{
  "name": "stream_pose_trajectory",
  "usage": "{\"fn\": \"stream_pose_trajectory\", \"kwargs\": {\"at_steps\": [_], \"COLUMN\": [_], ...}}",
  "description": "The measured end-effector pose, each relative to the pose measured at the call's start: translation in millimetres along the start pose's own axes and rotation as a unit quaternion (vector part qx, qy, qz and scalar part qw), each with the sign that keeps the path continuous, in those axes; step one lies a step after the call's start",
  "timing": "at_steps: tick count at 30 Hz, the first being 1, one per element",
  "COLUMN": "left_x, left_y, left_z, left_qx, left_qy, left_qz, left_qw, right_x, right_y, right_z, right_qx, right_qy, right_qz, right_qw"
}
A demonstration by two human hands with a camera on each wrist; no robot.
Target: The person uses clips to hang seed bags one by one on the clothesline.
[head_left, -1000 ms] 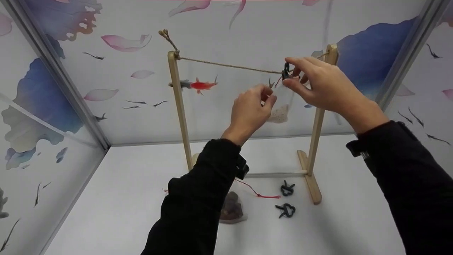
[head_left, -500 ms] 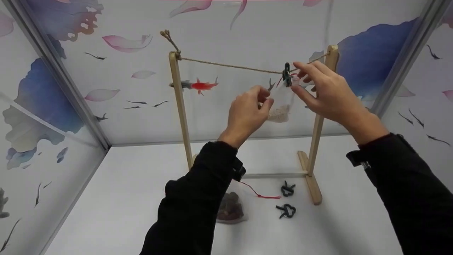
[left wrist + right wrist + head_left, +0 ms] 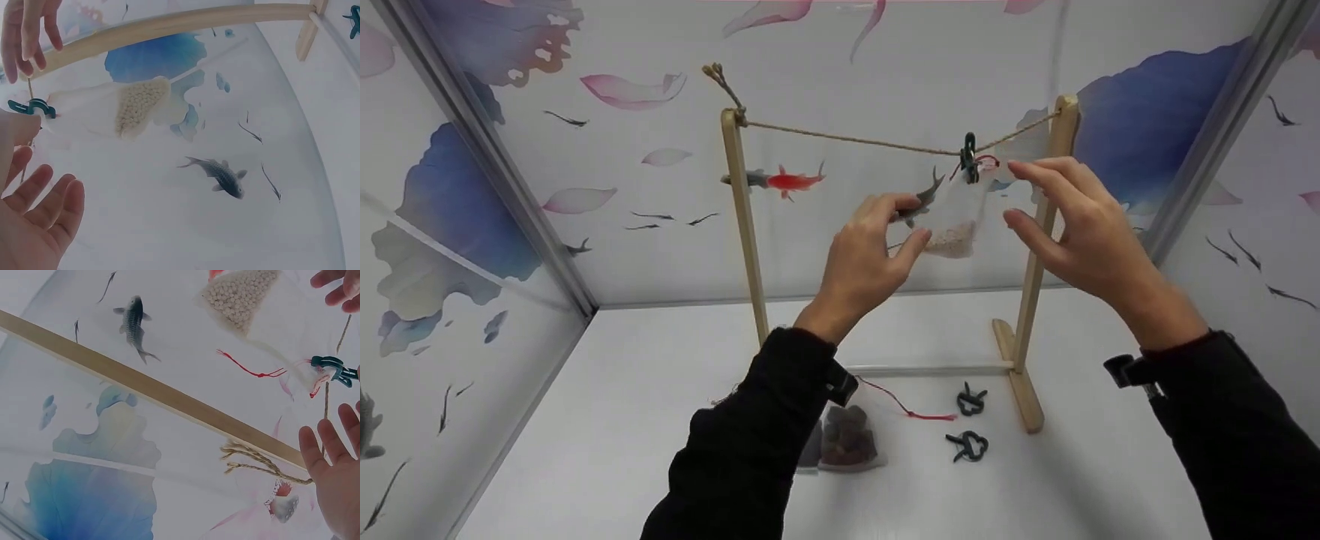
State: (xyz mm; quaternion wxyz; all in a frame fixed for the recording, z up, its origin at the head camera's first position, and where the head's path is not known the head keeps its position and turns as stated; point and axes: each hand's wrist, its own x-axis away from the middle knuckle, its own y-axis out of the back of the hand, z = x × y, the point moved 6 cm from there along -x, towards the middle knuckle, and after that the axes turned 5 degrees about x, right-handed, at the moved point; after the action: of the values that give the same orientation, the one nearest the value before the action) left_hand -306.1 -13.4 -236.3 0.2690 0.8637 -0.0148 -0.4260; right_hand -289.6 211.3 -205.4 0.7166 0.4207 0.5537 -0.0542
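Painted walls (image 3: pixel 652 262) stand behind the rope (image 3: pixel 847 138), where the bag (image 3: pixel 950 240) hangs by the clip (image 3: pixel 969 157), the left hand (image 3: pixel 861 256) having just loosened beside it and the right hand (image 3: pixel 1091 232) drawn back, both holding nothing, so the clip alone now seems to bear its weight.

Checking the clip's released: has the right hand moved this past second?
Yes. In the head view, the right hand has moved right and down relative to the right wooden post, away from the green clip.
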Motion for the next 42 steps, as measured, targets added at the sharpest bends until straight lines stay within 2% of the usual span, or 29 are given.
{"fn": "stream_pose_trajectory", "kwargs": {"at_steps": [7, 13, 17, 23, 28, 35, 38, 42], "left_x": [33.0, 62.7, 83.2, 116.4, 141.8, 169.3, 178.7, 192.6], "left_y": [-3.5, -17.8, -30.3, -51.6, -71.3, -97.6, -109.1, -127.9], "left_z": [7.6, 11.4, 16.3, 29.7, 39.5, 51.2, 55.3, 59.6], "left_qx": [0.031, 0.044, 0.037, 0.045, 0.049, 0.055, 0.058, 0.043], "left_qy": [-0.043, -0.072, -0.078, -0.048, -0.023, 0.025, 0.051, 0.083], "left_qz": [-0.008, -0.004, 0.011, 0.037, 0.059, 0.093, 0.12, 0.163], "left_qw": [0.9986, 0.9964, 0.9962, 0.9972, 0.9968, 0.9938, 0.9898, 0.9822], "right_x": [39, 81, 108, 147, 176, 209, 219, 233], "right_y": [-7, -29, -46, -67, -84, -103, -108, -117], "right_z": [5, 11, 13, 13, 12, 12, 13, 14], "right_qx": [-0.024, -0.036, -0.053, -0.074, -0.084, -0.109, -0.126, -0.142], "right_qy": [0.002, -0.006, -0.039, -0.092, -0.138, -0.161, -0.172, -0.189], "right_qz": [0.008, 0.049, 0.086, 0.14, 0.199, 0.256, 0.279, 0.331], "right_qw": [1.0, 0.998, 0.994, 0.983, 0.967, 0.947, 0.936, 0.914]}}
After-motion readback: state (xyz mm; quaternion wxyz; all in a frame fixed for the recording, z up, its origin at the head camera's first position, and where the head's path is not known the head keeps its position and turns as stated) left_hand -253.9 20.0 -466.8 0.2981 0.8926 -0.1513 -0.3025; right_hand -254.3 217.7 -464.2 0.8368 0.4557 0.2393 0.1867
